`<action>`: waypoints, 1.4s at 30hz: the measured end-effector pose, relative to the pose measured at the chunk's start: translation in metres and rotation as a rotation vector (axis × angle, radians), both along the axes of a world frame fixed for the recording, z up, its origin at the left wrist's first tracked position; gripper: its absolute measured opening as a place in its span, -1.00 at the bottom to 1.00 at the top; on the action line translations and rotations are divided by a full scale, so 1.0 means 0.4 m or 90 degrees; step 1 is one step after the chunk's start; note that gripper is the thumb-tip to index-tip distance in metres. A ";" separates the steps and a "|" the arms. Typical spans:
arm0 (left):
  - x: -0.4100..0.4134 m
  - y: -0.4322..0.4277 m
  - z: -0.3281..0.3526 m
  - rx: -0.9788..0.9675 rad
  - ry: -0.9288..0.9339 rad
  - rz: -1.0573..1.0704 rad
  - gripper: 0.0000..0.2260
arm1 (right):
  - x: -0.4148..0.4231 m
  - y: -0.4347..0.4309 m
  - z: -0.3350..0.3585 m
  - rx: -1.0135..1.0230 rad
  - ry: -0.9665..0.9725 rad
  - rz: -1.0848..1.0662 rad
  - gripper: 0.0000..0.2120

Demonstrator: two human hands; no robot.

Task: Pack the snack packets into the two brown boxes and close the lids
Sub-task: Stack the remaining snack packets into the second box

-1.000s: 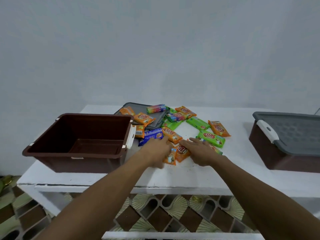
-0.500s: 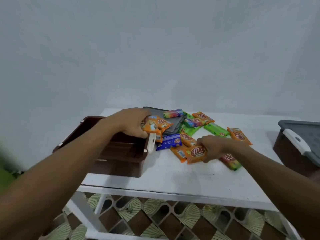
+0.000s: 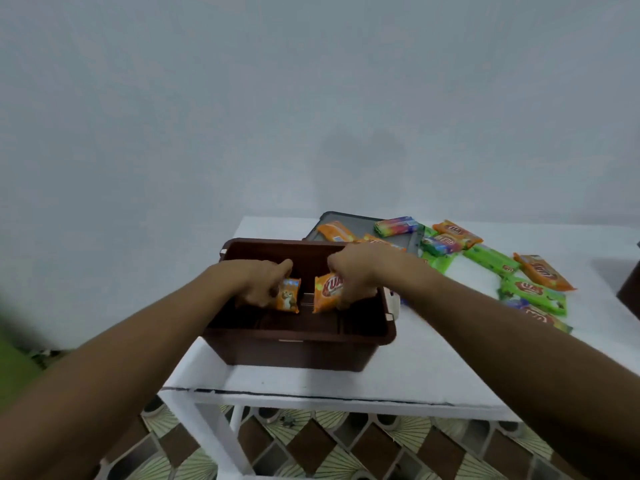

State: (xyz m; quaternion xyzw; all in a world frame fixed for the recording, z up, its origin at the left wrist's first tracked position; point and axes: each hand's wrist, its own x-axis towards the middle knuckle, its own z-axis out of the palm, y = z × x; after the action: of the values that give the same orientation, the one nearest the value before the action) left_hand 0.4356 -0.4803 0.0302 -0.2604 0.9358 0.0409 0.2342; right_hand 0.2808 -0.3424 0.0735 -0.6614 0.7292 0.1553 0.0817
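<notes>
**Plastic, film and paint**

The brown box [image 3: 294,348] looks like smooth moulded plastic with a dull sheen. Behind the brown box, the grey lid [image 3: 363,225] is matt plastic. Right of the brown box, the snack packets [image 3: 533,292] are glossy printed film, lying on a matt white-painted table [image 3: 415,372]

- second brown box [image 3: 632,292]: just a sliver, right edge cuts it off
- gray lid [image 3: 363,220]: near part hidden behind the open brown box [image 3: 294,348]
- green smear [image 3: 10,341] far left, no clue what

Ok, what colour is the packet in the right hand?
The packet is orange with a red logo, seen in the head view.
</notes>
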 end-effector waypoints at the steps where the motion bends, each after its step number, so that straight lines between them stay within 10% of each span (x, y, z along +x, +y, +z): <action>1: 0.002 -0.011 -0.013 -0.033 0.000 -0.039 -0.51 | 0.013 -0.017 -0.034 0.000 0.021 -0.001 -0.65; 10: 0.010 -0.074 -0.061 -0.269 0.115 -0.210 -0.59 | 0.013 -0.053 -0.193 -0.003 0.081 0.013 -0.61; 35: -0.002 -0.110 -0.031 -0.036 0.020 -0.183 -0.78 | 0.018 -0.072 -0.146 0.057 0.087 -0.022 -0.74; 42: -0.138 -0.202 0.106 -0.046 0.327 -0.196 -0.85 | -0.197 -0.096 -0.025 -0.349 -0.026 -0.150 -0.89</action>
State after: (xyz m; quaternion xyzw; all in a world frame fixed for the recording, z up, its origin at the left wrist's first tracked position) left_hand 0.3805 -0.5613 0.0726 -0.1050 0.9937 0.0359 -0.0161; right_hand 0.2020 -0.3807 0.0636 -0.5723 0.8141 -0.0714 -0.0678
